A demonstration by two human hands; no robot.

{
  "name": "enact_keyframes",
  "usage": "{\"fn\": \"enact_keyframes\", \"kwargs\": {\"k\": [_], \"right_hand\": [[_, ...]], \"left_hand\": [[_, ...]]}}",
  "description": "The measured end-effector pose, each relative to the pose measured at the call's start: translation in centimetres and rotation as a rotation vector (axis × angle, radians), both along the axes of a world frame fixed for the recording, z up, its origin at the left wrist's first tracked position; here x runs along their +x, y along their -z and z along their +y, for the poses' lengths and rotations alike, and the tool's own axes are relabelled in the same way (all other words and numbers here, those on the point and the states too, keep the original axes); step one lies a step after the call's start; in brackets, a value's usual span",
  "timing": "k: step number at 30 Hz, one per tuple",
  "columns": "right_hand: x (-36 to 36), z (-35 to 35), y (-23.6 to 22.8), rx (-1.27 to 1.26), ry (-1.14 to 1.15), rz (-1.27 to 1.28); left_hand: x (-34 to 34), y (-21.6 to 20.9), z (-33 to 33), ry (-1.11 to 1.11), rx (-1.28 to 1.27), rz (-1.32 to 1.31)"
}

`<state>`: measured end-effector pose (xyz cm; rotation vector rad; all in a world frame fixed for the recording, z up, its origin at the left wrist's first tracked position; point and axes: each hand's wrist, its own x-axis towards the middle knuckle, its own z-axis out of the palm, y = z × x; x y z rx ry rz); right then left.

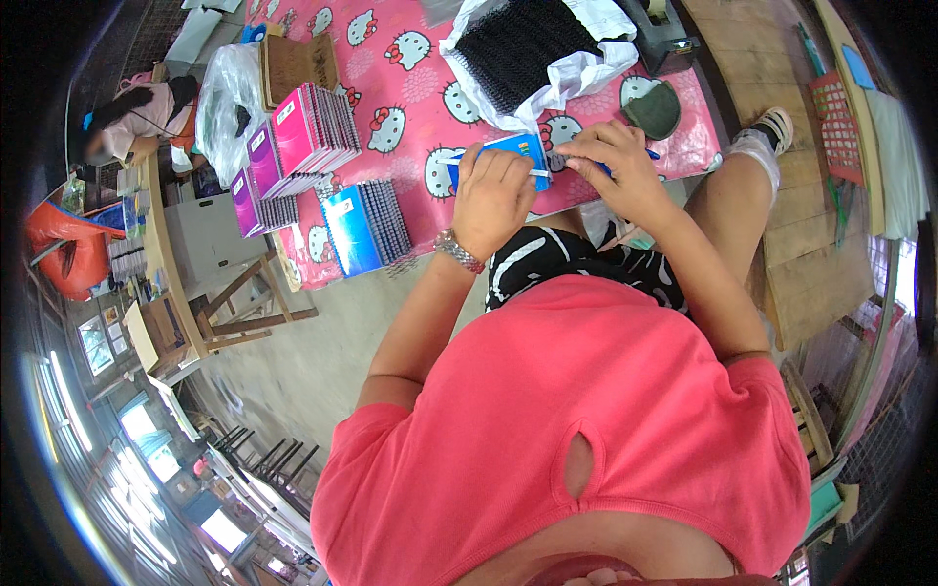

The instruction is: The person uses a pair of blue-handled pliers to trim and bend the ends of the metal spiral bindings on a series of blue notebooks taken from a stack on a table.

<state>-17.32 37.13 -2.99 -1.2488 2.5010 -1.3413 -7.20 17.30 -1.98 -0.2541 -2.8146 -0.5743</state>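
Note:
A blue notebook (523, 148) lies at the near edge of the pink patterned table, with a narrow white strip (539, 173) across it. Over its left part sits my left hand (493, 195), fingers close together and bent down on it, holding it. My right hand (618, 174) is just right of the notebook, its thumb and index finger brought near each other at the notebook's edge. A slim blue tool (653, 154), perhaps a pen, pokes out from that closed hand; most of it is hidden by the fingers.
Stacked spiral notebooks, blue (354, 232), pink (305, 127) and purple (246, 203), stand left on the table (415, 107). Black spiral coils (523, 49) lie in white wrapping beyond. A dark green pouch (653, 109) and a black machine (664, 39) are at right. Another person (147, 117) is far left.

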Motion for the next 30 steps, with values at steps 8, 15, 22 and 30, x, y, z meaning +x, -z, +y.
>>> {"fn": "enact_keyframes", "kwargs": {"k": [8,15,22,30], "right_hand": [[1.3,0.2,-0.2,-0.151,-0.055,-0.306],[1.2,0.3,-2.1,0.111,-0.101,-0.706],[1.9,0.1,-2.0,-0.054,-0.104,-0.387],[0.8,-0.4,-2.3,0.053,0.039,-0.392]], "left_hand": [[0.0,0.0,0.3,-0.008,-0.007,0.000],[0.1,0.1,0.7,-0.038,-0.030,-0.004],[0.5,0.0,1.7,-0.023,-0.056,0.042],[0.7,0.5,0.6,0.019,-0.023,0.050]]}}
